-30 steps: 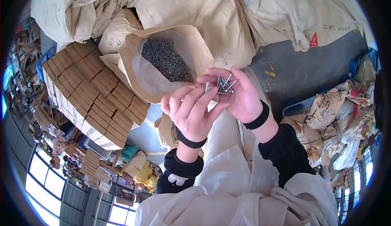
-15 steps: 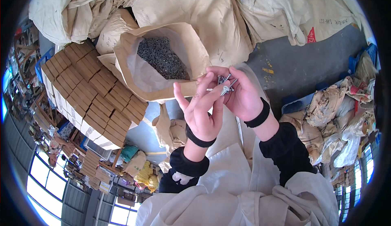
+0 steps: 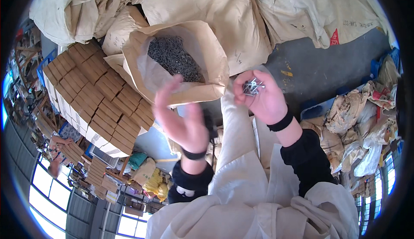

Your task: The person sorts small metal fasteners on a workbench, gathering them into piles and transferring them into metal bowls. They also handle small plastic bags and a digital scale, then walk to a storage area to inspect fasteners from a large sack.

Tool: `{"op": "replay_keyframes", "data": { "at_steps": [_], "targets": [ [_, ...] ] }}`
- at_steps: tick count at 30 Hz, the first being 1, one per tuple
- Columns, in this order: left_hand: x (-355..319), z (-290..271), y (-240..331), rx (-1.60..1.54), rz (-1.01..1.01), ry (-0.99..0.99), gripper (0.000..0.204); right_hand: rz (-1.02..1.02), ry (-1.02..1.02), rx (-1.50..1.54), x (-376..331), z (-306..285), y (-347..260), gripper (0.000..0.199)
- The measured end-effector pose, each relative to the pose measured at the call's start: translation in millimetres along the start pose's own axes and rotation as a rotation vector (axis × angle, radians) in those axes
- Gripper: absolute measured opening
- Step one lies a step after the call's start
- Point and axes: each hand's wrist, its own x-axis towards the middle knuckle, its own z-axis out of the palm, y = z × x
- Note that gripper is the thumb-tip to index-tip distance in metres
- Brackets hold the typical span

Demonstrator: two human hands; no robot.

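My right hand [image 3: 264, 96] is turned palm up with its fingers curled around a small bunch of silver screws [image 3: 252, 87]. Their shafts point in several directions. My left hand [image 3: 181, 124] is smeared by motion, but its fingers look stretched out and apart, with nothing visible in them. It passes in front of the near side of a large open paper sack [image 3: 215, 53]. Inside that sack, against a whitish liner, lies a heap of dark grey screws [image 3: 172, 58]. Black bands circle both my wrists.
Stacked brown cartons [image 3: 97, 94] stand left of the sack. Full tan sacks [image 3: 202, 6] crowd the far side. At the right, a heap of crumpled paper and plastic bags [image 3: 349, 114] lies beside grey floor [image 3: 319, 62]. Another person [image 3: 58, 150] is at the far left.
My hands have parted. The left has moved left and down, away from the screws, while the right has shifted slightly right and keeps them in its palm.
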Motion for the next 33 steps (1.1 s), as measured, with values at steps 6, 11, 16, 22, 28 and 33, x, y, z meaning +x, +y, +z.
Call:
{"op": "replay_keyframes", "data": {
  "at_steps": [6, 11, 16, 22, 28, 33],
  "targets": [
    [78.7, 24.9, -210.4, 0.485, -0.431, -0.526, 0.044, -0.087, 0.033, -0.259, 14.4, -27.5, -8.6, 0.035],
    [61.9, 50.8, -336.5, 1.085, -0.620, -0.816, 0.069, -0.034, 0.126, -0.264, 29.4, -51.7, -13.3, 0.031],
    [29.8, 54.0, -365.9, 1.281, -0.340, -0.748, 0.052, -0.060, 0.204, -0.375, 41.1, -71.5, -14.0, 0.028],
    [32.1, 49.2, -380.5, 1.321, -0.088, -0.822, 0.043, -0.063, 0.317, -0.357, 59.2, -66.0, -3.6, 0.026],
    [33.6, 39.4, -391.4, 1.273, 0.067, -0.898, 0.030, -0.037, 0.295, -0.348, 73.2, -40.2, -2.1, 0.027],
    [39.6, 37.0, -394.7, 1.220, 0.131, -0.984, 0.023, -0.054, 0.317, -0.338, 75.9, -45.2, -1.1, 0.026]
  ]
}}
